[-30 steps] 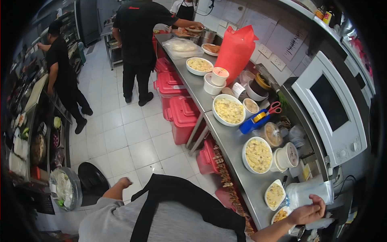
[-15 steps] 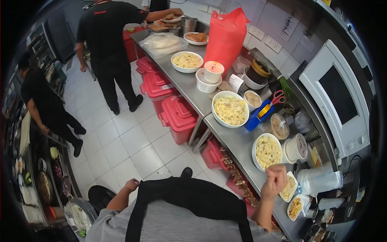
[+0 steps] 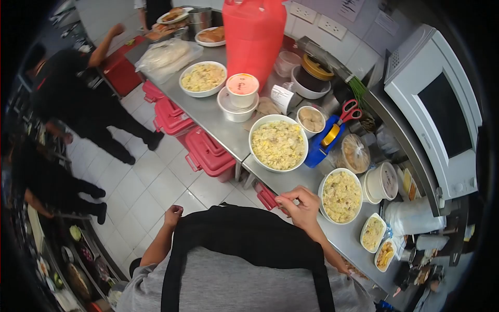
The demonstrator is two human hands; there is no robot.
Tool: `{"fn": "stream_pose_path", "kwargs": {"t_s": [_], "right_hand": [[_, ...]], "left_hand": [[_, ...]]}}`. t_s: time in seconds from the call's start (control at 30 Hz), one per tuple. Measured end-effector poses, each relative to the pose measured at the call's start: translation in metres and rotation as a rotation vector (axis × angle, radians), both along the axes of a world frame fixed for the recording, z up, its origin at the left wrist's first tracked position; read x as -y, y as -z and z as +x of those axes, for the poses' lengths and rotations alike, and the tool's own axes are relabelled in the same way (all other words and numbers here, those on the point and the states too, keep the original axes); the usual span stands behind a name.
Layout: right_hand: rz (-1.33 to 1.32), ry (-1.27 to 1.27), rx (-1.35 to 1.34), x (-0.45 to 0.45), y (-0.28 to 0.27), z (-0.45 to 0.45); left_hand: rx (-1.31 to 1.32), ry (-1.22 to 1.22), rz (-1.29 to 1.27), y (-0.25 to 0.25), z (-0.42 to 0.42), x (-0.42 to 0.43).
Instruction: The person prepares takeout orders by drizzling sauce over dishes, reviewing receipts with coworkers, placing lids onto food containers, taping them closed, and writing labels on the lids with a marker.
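My right hand (image 3: 300, 206) hangs over the near edge of the steel counter, just left of a white bowl of fried rice with egg (image 3: 340, 196). Its thumb and forefinger come together, and I see nothing between them. My left hand (image 3: 173, 215) is raised beside the black apron (image 3: 234, 236), its fingers curled in and no object showing. Further along the counter sit a larger bowl of fried rice (image 3: 278, 143) and another one (image 3: 203, 78). Two small white dishes, one with rice (image 3: 372, 233) and one with yellow-orange food (image 3: 385, 255), lie near the right end.
Lidded tubs (image 3: 243, 91), a red bag (image 3: 253, 41), a blue tape dispenser (image 3: 323, 148) and red scissors (image 3: 351, 111) line the counter. A microwave (image 3: 442, 104) stands on the shelf at right. Red bins (image 3: 208, 153) are below. Two people in black (image 3: 78, 99) stand at left.
My right hand has moved left, away from the rice bowl's front, and its fist has loosened into a pinch. The view has turned. One person's arm has left the far plates.
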State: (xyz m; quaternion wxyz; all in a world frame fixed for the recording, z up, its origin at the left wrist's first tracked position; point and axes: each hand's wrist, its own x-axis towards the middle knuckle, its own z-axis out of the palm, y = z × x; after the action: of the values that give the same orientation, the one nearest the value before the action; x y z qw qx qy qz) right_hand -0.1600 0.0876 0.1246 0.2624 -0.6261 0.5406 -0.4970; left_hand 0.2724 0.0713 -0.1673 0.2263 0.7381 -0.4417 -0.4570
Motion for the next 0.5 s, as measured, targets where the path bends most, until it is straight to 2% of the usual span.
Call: {"fn": "stream_pose_path", "kwargs": {"t_s": [0.07,0.13,0.23,0.27,0.33,0.4,0.5], "right_hand": [[0.092,0.061,-0.01,0.006,0.0,-0.003],[0.202,0.184,0.007,0.011,0.011,-0.005],[0.142,0.372,0.017,0.02,0.023,-0.009],[0.118,0.365,-0.077,0.024,0.028,-0.017],[-0.086,0.445,-0.422,0.056,0.025,-0.04],[-0.042,0.51,-0.322,0.106,0.002,-0.052],[0.124,0.599,-0.685,0.192,0.01,-0.092]], "left_hand": [[-0.072,-0.038,-0.126,0.018,-0.011,0.034],[-0.065,0.005,-0.246,0.006,-0.03,0.073],[-0.359,0.09,-0.387,-0.103,-0.098,0.143],[-0.709,0.088,-0.383,-0.119,-0.113,0.168],[-0.934,-0.011,-0.187,-0.181,-0.154,0.202],[-1.211,0.027,0.099,-0.204,-0.17,0.236],[-1.443,-0.019,0.399,-0.212,-0.194,0.268]]}}
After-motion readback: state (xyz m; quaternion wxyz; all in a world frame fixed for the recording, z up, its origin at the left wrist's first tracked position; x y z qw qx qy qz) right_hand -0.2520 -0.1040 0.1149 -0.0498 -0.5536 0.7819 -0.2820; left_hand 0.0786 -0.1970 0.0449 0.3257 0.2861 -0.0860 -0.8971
